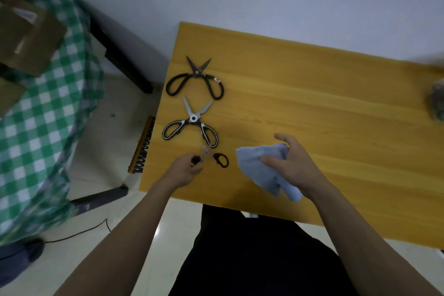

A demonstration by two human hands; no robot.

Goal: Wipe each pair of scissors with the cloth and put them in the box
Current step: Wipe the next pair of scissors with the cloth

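Observation:
Three pairs of scissors lie in a column on the left of the yellow wooden table. All-black scissors lie farthest away with blades open. Black-and-white scissors lie below them, also open. My left hand grips one black handle of the nearest small scissors; their blades are blurred. My right hand holds a light blue cloth just above the table, to the right of those scissors. No box is clearly seen on the table.
A blurred roundish object sits at the table's right edge. To the left stands a table with a green checked cloth carrying cardboard boxes. A black cable runs across the floor.

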